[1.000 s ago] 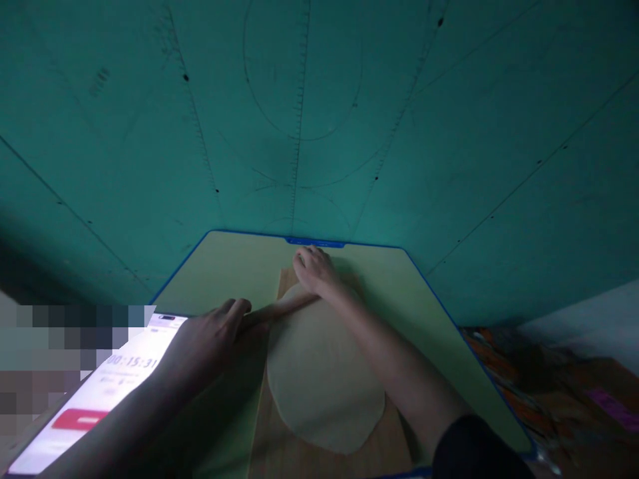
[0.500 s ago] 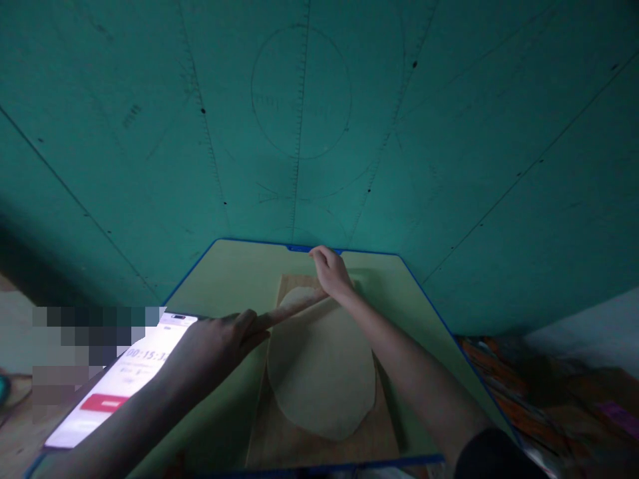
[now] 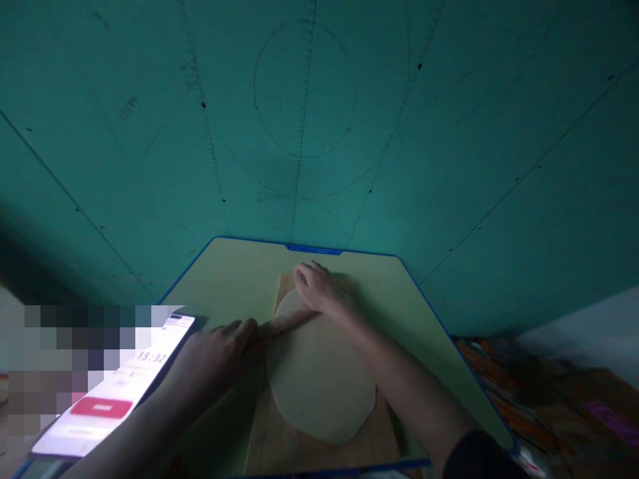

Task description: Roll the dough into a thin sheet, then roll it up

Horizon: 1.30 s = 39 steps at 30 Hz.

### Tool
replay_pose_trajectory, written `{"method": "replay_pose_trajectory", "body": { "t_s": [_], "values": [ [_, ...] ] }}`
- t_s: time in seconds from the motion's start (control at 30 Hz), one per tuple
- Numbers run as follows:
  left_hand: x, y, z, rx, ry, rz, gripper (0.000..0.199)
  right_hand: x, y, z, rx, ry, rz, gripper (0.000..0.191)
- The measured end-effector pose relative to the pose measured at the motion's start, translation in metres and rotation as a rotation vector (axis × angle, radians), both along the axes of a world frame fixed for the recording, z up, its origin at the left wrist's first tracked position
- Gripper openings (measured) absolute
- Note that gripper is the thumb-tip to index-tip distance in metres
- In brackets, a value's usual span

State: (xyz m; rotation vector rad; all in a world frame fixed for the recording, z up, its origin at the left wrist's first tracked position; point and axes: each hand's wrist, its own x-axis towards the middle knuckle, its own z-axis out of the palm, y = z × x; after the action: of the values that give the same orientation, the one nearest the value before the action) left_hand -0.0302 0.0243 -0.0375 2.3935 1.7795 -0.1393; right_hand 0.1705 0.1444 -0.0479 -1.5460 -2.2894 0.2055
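A flat, roughly round sheet of dough [image 3: 322, 379] lies on a wooden board [image 3: 279, 446], overhanging its sides slightly near the middle. Across the far part of the dough runs a thin wooden rolling pin [image 3: 292, 320], slanting up to the right. My left hand [image 3: 227, 346] is closed round its near-left end, just off the dough's left edge. On the far right end sits my right hand [image 3: 317, 287], fingers curled over the pin, above the dough's far rim. That end of the pin is hidden under the hand.
The board rests on a pale green table [image 3: 234, 266] with a blue rim. A lit phone [image 3: 114, 392] showing a timer stands at the left, beside my left forearm. A green wall [image 3: 319, 133] with drawn lines rises behind. Cardboard boxes [image 3: 574, 406] lie at the right.
My right hand has shifted left and a little towards me with its end of the rolling pin. My left hand has moved slightly downward. The dough looks much the same.
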Motion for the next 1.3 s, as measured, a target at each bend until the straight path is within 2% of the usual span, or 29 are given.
{"method": "replay_pose_trajectory", "body": {
  "t_s": [0.13, 0.27, 0.43, 0.5, 0.6, 0.73, 0.83, 0.93, 1.07, 1.17, 1.3],
  "values": [
    [-0.001, 0.006, -0.001, 0.061, 0.038, 0.021, 0.036, -0.012, 0.02, 0.0, 0.009, -0.034, -0.068, 0.033],
    [0.0, 0.012, -0.001, 0.129, 0.048, 0.011, 0.037, -0.026, 0.042, 0.001, 0.045, -0.036, -0.079, 0.034],
    [0.0, 0.018, 0.011, -0.046, -0.013, 0.051, 0.03, -0.041, 0.056, 0.007, 0.116, 0.007, -0.024, 0.028],
    [-0.001, 0.016, 0.016, -0.068, -0.053, 0.082, 0.03, -0.038, 0.054, 0.011, 0.15, 0.04, -0.011, 0.028],
    [0.002, 0.004, 0.021, -0.017, -0.11, 0.041, 0.029, -0.015, 0.037, 0.016, 0.21, 0.115, -0.013, 0.031],
    [0.015, -0.017, 0.02, -0.055, -0.194, -0.034, 0.028, 0.032, 0.001, 0.013, 0.314, 0.353, 0.059, 0.026],
    [0.022, -0.026, 0.015, -0.078, -0.214, -0.054, 0.029, 0.051, -0.022, 0.006, 0.28, 0.358, 0.082, 0.022],
    [0.021, -0.03, 0.008, -0.051, -0.184, -0.054, 0.03, 0.044, -0.034, -0.002, 0.18, 0.263, 0.094, 0.024],
    [0.016, -0.037, -0.003, 0.014, -0.203, -0.061, 0.032, 0.021, -0.035, -0.006, 0.043, 0.064, 0.111, 0.028],
    [0.012, -0.04, -0.011, 0.121, -0.191, -0.07, 0.035, 0.009, -0.027, -0.005, 0.002, -0.024, 0.095, 0.033],
    [0.004, -0.038, -0.018, 0.21, -0.205, -0.086, 0.038, -0.003, -0.008, -0.004, 0.035, -0.007, 0.067, 0.033]
  ]
}}
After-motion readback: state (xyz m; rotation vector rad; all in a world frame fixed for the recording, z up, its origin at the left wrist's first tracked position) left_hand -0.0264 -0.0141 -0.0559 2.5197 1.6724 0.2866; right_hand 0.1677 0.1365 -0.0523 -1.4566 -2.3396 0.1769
